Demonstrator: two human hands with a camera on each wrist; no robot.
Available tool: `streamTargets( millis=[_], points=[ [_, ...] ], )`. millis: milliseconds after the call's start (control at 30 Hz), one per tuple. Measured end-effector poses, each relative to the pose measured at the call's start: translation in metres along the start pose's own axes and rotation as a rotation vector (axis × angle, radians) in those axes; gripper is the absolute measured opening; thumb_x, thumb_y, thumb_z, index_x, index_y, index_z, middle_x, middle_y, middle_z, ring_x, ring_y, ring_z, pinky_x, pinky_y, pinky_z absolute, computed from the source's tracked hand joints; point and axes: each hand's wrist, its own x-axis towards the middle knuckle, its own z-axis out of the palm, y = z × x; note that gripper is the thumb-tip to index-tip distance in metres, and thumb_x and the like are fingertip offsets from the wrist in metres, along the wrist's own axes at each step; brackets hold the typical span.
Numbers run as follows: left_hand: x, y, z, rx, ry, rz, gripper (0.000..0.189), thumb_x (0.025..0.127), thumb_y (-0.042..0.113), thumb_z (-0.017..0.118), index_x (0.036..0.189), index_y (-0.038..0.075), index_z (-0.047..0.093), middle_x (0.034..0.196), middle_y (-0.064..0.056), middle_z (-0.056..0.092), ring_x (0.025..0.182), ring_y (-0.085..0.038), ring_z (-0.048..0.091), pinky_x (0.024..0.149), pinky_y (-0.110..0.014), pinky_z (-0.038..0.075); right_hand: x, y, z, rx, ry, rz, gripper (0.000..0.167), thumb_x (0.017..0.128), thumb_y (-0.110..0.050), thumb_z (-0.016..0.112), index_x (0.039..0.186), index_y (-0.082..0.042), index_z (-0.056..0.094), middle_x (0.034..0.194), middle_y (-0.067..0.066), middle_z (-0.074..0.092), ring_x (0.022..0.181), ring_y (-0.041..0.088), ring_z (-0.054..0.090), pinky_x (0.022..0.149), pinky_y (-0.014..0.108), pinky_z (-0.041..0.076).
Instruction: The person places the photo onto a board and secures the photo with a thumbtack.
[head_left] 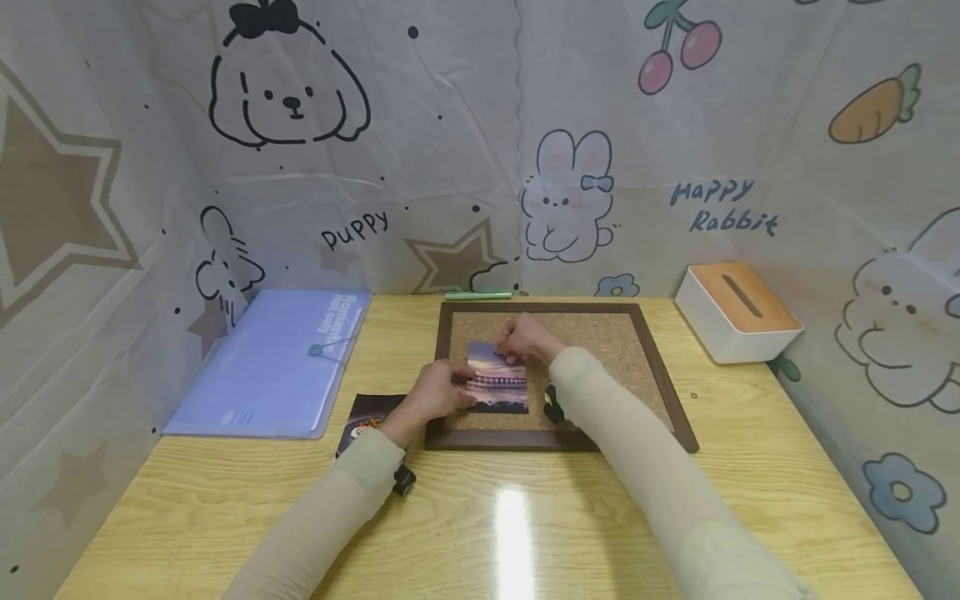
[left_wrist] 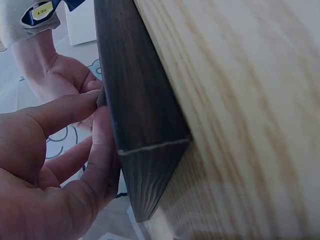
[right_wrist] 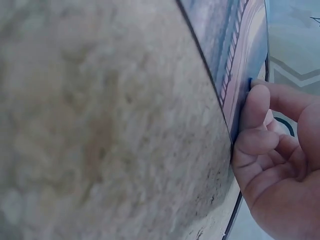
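A photo (head_left: pixel 498 392) of a pier under a purple sunset sky lies on a cork board (head_left: pixel 592 358) with a dark wooden frame. With thumb and fingers, my left hand (head_left: pixel 437 390) pinches the photo's left edge; in the left wrist view the board's frame (left_wrist: pixel 145 100) hides most of the photo. At the photo's top edge, my right hand (head_left: pixel 527 337) has its thumb and forefinger pinched together. Between those fingertips the right wrist view shows a tiny blue thing (right_wrist: pixel 251 83), seemingly a push pin, against the photo (right_wrist: pixel 232 60). Its tip is hidden.
Partly under my left wrist lies a second, dark photo (head_left: pixel 367 417). A blue document folder (head_left: pixel 262 367) is at the left, a white tissue box (head_left: pixel 738 312) with a wooden lid at the back right. Behind the board lies a green pen (head_left: pixel 477 296).
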Motion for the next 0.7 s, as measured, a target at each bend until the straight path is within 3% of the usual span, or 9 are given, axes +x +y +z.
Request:
streamTargets(
  millis=[333, 700],
  points=[
    [-0.001, 0.001, 0.002, 0.02, 0.008, 0.018, 0.043, 0.081, 0.012, 0.083, 0.123, 0.007, 0.071, 0.132, -0.013, 0.065, 0.124, -0.031, 0.059, 0.102, -0.044, 0.05, -0.007, 0.006, -0.003, 0.001, -0.011, -0.072, 0.009, 0.093, -0.018, 0.069, 0.09, -0.009, 0.069, 0.07, 0.0, 0.067, 0.063, 0.01, 0.061, 0.054, 0.022, 0.044],
    [-0.004, -0.001, -0.002, -0.005, 0.0, 0.01, 0.046, 0.082, 0.012, 0.082, 0.125, 0.004, 0.069, 0.123, -0.012, 0.068, 0.117, -0.03, 0.062, 0.1, -0.043, 0.052, -0.025, 0.018, -0.015, 0.028, -0.032, -0.166, 0.019, 0.095, -0.018, 0.066, 0.108, -0.004, 0.068, 0.095, 0.008, 0.07, 0.075, 0.015, 0.067, 0.063, 0.025, 0.052]
  ],
)
